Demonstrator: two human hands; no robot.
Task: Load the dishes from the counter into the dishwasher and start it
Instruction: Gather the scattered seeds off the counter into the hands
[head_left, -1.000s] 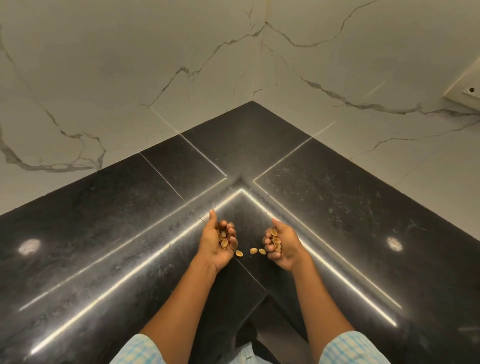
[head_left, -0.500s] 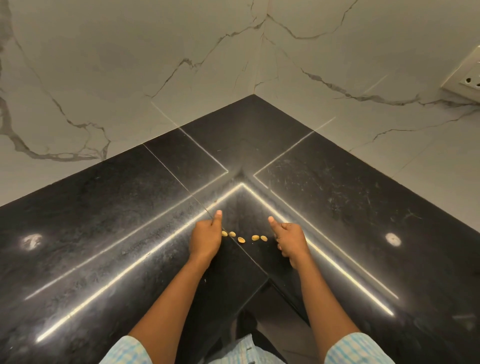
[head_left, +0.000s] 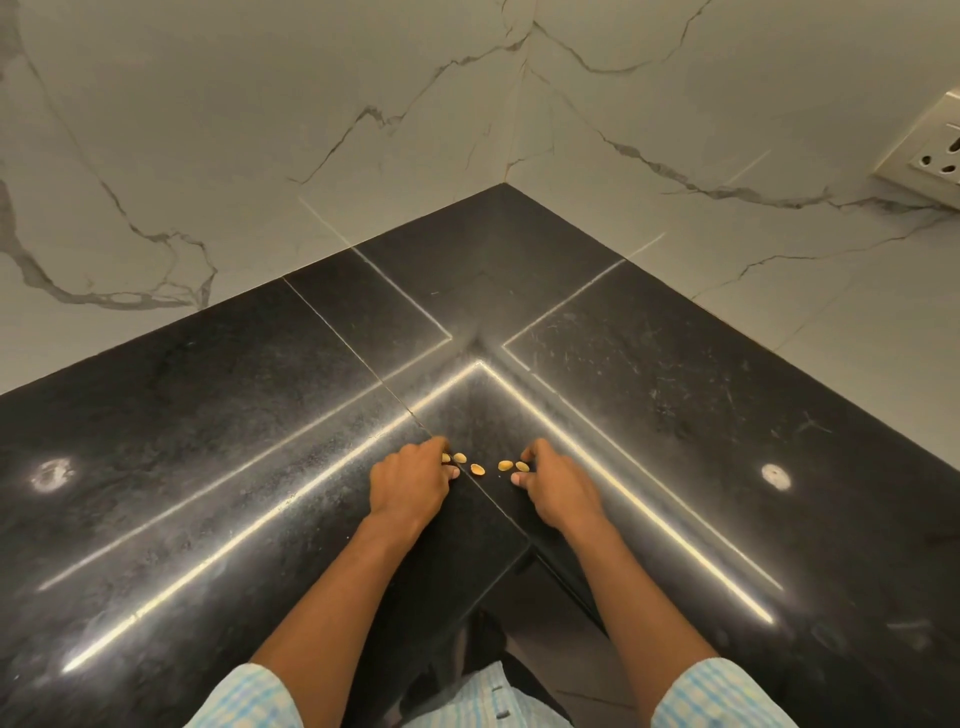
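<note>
Dishes are nowhere in view, nor a dishwasher. Nearest are pale checked sleeves (head_left: 244, 696). Beyond them the left hand (head_left: 410, 483) and right hand (head_left: 558, 486) rest knuckles-up on the black polished stone desk (head_left: 208, 441), fingers curled. Between them lies a short row of small tan oval shells (head_left: 477, 470), running left to right. Each end shell sits between a thumb and forefinger; gripped or merely touched, I cannot tell. Behind rises the white veined marble wall (head_left: 260, 130).
</note>
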